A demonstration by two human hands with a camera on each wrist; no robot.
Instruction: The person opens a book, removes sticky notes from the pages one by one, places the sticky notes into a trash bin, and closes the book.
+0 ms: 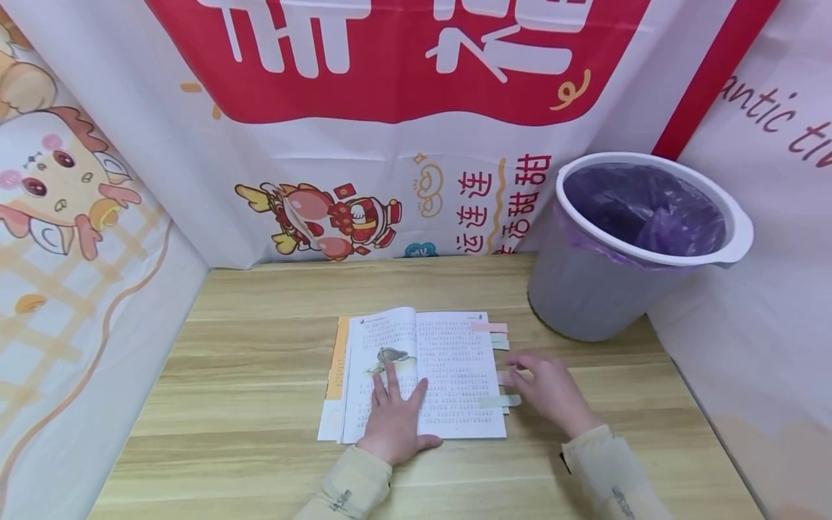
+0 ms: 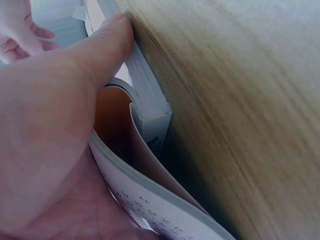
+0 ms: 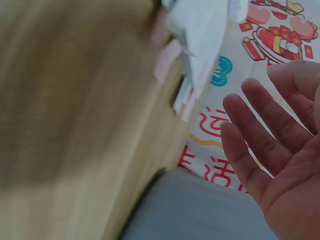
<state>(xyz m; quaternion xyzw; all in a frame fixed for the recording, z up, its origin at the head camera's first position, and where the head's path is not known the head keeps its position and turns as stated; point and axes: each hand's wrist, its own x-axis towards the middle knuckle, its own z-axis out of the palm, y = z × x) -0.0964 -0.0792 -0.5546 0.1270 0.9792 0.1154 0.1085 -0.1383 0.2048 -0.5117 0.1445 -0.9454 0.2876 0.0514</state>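
Two beige long sleeves [image 1: 354,477], dark marks on the cuffs, are reaching in from the near edge.

Left hand [image 1: 395,426]: fingers spreading wide, pressing on the open book; thumb extending along its lower edge.

One open paperback book [image 1: 455,361], white printed pages, a small boat drawing on the left page: lying on the table in front of the person. An orange-and-white cover [image 1: 336,361] is showing beyond its left side.

Right hand [image 1: 549,390]: hovering just beside the book's right edge, fingers loosely bent and a little apart, apparently holding nothing; contact with the nearest tab, cannot tell.

Narrow strip-shaped tabs, pale pink [image 1: 489,328] and pale green [image 1: 500,401]: projecting past the right edge.

One pale wood-grain table [image 1: 247,368]: supporting all the above.

One round grey bin [image 1: 588,289], white-rimmed, with a purple plastic liner [image 1: 676,224]: standing at the far right.

One white cloth [image 1: 364,148] with a red panel, cartoon figure and red characters: hanging behind.
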